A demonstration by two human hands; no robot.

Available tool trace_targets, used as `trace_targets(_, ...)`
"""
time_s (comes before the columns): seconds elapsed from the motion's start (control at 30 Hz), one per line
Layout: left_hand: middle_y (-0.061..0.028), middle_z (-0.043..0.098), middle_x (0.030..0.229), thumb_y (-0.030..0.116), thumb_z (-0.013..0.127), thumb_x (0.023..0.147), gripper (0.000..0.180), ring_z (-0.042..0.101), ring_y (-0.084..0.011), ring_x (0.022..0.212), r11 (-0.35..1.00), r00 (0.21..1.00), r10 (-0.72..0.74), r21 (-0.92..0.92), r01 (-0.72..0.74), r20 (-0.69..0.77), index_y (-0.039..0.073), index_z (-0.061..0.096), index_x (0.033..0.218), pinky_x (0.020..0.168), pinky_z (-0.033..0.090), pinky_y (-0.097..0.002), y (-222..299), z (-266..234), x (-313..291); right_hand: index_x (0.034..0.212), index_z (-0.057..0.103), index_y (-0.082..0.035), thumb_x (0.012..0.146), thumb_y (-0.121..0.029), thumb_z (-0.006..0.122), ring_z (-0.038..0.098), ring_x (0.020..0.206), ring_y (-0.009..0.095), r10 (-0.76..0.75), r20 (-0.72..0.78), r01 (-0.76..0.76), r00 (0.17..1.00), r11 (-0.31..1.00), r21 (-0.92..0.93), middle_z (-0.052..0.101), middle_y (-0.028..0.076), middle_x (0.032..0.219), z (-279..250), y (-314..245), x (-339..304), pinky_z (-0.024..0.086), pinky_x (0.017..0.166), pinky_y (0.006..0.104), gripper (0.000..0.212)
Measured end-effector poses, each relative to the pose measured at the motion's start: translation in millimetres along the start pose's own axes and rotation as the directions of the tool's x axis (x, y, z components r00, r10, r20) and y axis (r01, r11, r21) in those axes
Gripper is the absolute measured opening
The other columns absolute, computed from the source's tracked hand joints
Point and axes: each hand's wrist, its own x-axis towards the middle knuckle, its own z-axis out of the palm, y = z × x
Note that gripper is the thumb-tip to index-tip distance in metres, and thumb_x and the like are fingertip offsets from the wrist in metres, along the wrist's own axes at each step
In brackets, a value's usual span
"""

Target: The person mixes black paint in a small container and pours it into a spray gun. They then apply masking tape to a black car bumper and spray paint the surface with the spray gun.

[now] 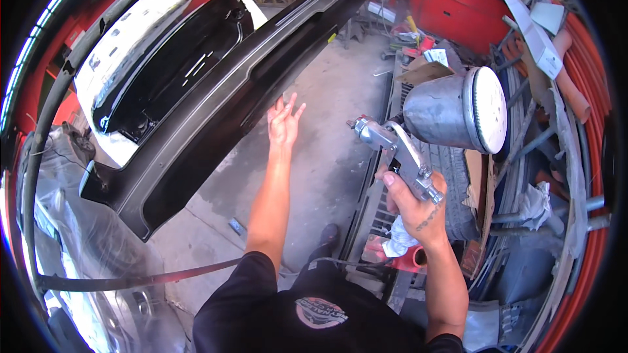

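Note:
My right hand (pixel 418 206) is wrapped round the grip of a spray gun (pixel 405 160), its thumb along the back. The gun's silver metal cup (pixel 435 112) with a pale round lid tilts to the right, and its nozzle faces left toward a long black car bumper (pixel 196 117). That bumper runs slantwise from lower left to the top middle, held up off the floor. By its lower edge my left hand (pixel 283 123) is raised with fingers spread and nothing in them. Whether the fingertips touch the bumper I cannot tell.
Behind the bumper stands a white and black car panel (pixel 140 65). A dark bent pipe (pixel 49 131) curves along the left, beside plastic sheeting (pixel 85 268). A hose (pixel 150 279) crosses low in front of me. Tyres (pixel 451 176), metal tubes (pixel 517 150) and cardboard crowd the right.

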Motion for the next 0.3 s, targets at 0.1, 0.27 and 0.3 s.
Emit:
trace_targets(0.1,0.0,0.043,0.159,-0.01,0.057,0.094,0.066,0.04,-0.0361,0.151,1.0,1.0,0.015,0.007,-0.015,0.015,0.017,0.043,0.154,0.113,0.041,-0.065,-3,4,-4,0.116,0.072,0.005,0.093,-0.014,0.075,0.059,0.057,0.013,0.007,-0.009,-0.007,1.0,1.0,0.0,0.062,0.005,0.066,-3,-7,-9,0.048,0.057,0.0322,0.03)
trace_targets(0.27,-0.0024,0.034,0.166,-0.012,0.052,0.097,0.074,0.032,-0.0406,0.155,0.997,0.997,-0.061,-0.037,0.062,0.037,0.022,0.036,0.16,0.119,0.031,-0.0732,-17,10,-23,0.118,0.072,0.004,0.094,-0.015,0.074,0.06,0.056,0.014,-0.017,-0.032,0.017,0.999,1.0,-0.013,0.063,0.005,0.066,-11,-9,-32,0.048,0.056,0.0326,0.031)
trace_targets(0.3,-0.0026,0.029,0.168,-0.011,0.054,0.097,0.077,0.028,-0.0415,0.157,0.998,0.998,-0.055,-0.015,0.055,-0.017,0.022,0.033,0.162,0.118,0.027,-0.0767,-26,25,-32,0.118,0.072,0.004,0.094,-0.015,0.074,0.06,0.056,0.014,-0.023,-0.04,0.022,0.999,1.0,-0.008,0.063,0.005,0.066,-15,-11,-39,0.048,0.056,0.0326,0.031)
